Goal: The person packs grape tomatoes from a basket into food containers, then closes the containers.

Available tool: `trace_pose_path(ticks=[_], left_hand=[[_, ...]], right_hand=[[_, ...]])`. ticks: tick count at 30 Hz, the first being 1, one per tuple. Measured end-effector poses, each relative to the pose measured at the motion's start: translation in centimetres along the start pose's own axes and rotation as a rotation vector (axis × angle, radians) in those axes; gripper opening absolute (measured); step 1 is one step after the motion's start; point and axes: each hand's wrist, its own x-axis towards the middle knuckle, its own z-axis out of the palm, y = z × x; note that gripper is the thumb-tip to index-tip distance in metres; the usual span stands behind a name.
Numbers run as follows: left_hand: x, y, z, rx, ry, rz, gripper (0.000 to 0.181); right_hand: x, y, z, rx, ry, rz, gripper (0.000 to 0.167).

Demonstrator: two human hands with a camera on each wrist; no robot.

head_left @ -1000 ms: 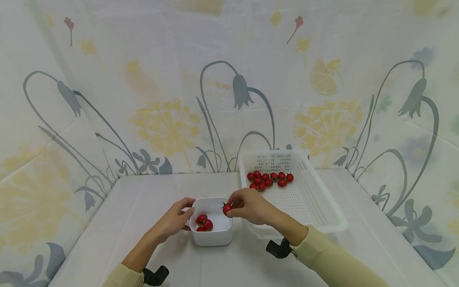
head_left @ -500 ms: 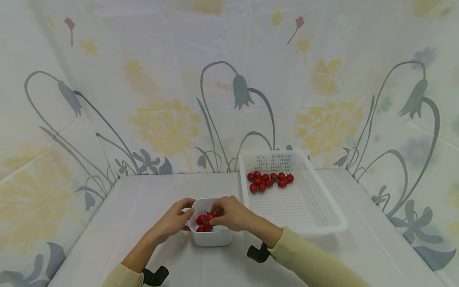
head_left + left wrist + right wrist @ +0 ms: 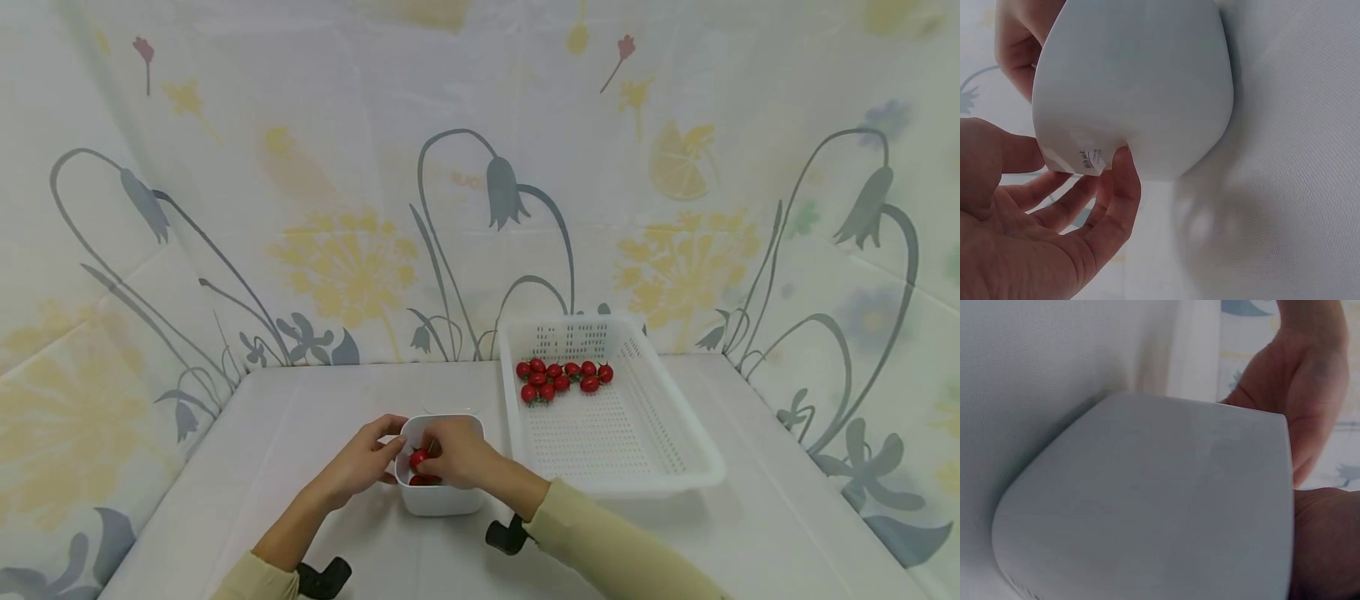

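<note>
White-covered table (image 3: 300,433) carries a white tub (image 3: 442,501) and basket (image 3: 630,433)

Dim, diffuse light; soft shadows beside white box (image 3: 1135,81); wrist views greyish, slightly soft.

On the table (image 3: 405,558) the box (image 3: 442,502) stands near the middle, with the basket (image 3: 693,454) to its right and reaching farther back; a strip of table shows between the two. Inside the basket, a group of tomatoes (image 3: 561,383) lies in the far left part. In the box, other tomatoes (image 3: 417,458) lie toward the left side, left of the fingers of the right hand (image 3: 456,452), which reaches in over the right rim. The left hand (image 3: 363,462) is at the box's left side, thumb at the rim, fingers outside the wall. A cloth backdrop (image 3: 345,100) rises behind the table and along both its sides
</note>
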Motion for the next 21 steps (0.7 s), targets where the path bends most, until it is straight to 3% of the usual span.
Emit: trace_pose_path(ticks=[8,21], left_hand=[[0.0,-0.2,0.0,-0.005,-0.001,-0.001,0.037],[0.0,0.0,0.0,-0.002,0.008,-0.001,0.036]], right_hand=[[0.5,0.5,1.2,-0.013,0.028,-0.054,0.012],[0.4,-0.1,1.8,-0.013,0.056,0.049,0.009]])
